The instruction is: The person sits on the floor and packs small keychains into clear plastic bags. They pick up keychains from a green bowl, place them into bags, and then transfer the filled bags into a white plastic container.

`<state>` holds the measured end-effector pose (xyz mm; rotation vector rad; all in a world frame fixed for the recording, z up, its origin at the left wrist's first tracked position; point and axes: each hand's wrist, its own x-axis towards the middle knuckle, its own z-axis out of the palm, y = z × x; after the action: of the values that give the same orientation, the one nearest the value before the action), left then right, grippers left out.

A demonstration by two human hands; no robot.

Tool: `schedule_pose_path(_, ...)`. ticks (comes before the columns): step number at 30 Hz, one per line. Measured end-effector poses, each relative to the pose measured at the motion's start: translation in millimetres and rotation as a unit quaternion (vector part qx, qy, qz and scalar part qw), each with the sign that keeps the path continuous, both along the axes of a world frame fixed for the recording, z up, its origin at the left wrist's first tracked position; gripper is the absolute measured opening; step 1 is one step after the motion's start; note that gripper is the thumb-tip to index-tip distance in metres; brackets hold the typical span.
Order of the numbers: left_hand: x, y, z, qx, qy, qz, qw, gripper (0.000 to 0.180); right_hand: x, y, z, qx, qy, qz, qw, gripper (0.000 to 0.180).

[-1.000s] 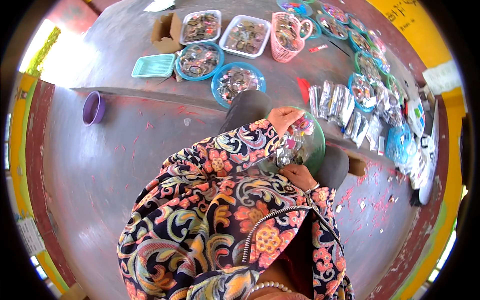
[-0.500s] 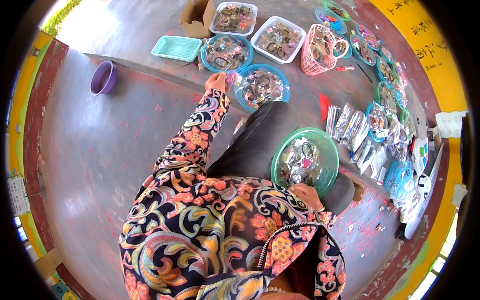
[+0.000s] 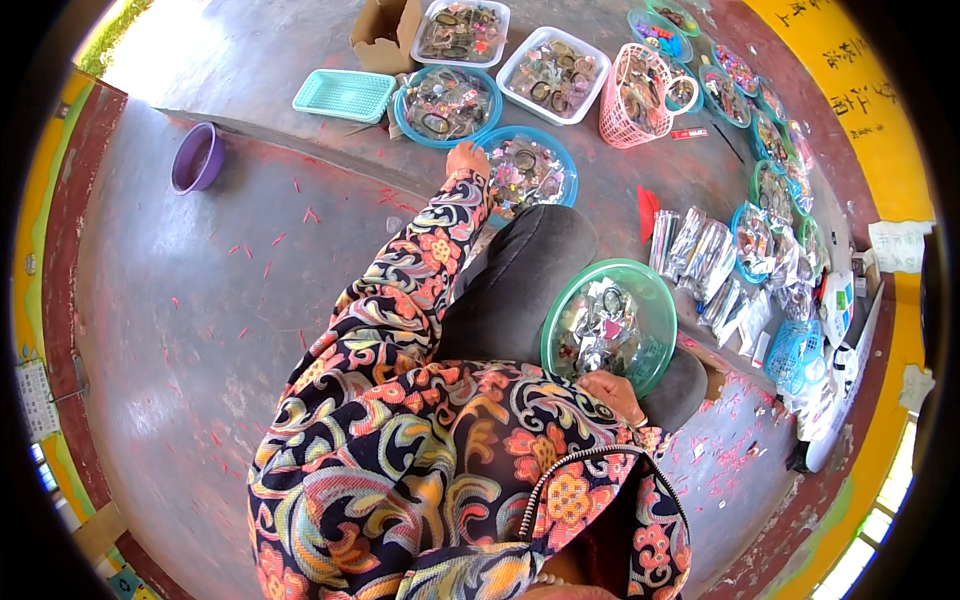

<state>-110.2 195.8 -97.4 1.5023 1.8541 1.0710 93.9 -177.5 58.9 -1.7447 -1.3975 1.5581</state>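
My left hand (image 3: 467, 159) reaches forward to the left rim of a blue basin (image 3: 571, 190) that holds small clear packets and dark rings. Its fingers are curled, and whatever they hold is hidden. Pink pieces (image 3: 500, 168) show in the basin beside that hand. On my lap a green translucent basin (image 3: 659, 318) tilts, with clear packets (image 3: 606, 322) and a dark ring inside. My right hand (image 3: 612, 394) grips this green basin at its near rim.
Another blue basin (image 3: 410, 125), two white trays (image 3: 548, 110), a cardboard box (image 3: 385, 35) and a teal basket (image 3: 345, 95) stand ahead. A pink basket (image 3: 625, 122) is to their right. Silvery packets (image 3: 708, 255) lie at right; a purple basin (image 3: 198, 160) stands left.
My left hand has moved right, from the gap between the two blue basins to the nearer one's rim. The pink packet seen at its fingers no longer shows there. My right hand stays put.
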Motion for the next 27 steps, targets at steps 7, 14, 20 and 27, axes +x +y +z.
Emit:
schedule_pose_path(7,12,-26,-6,0.027,0.072,-0.266,0.961,0.022,1,-4,-4,0.015,-0.007,-0.012,1.000,0.023)
schedule_pose_path(14,19,2,-41,-0.048,0.228,-0.389,0.891,0.024,3,-1,-2,0.057,-0.036,0.026,0.997,0.029)
schedule_pose_path(20,56,-42,91,0.106,0.015,-0.344,0.933,0.026,6,-7,-18,0.087,-0.021,-0.010,0.996,0.028)
schedule_pose_path(27,94,-137,169,0.123,-0.009,-0.675,0.727,0.016,4,-7,-9,0.120,-0.025,-0.016,0.992,0.027)
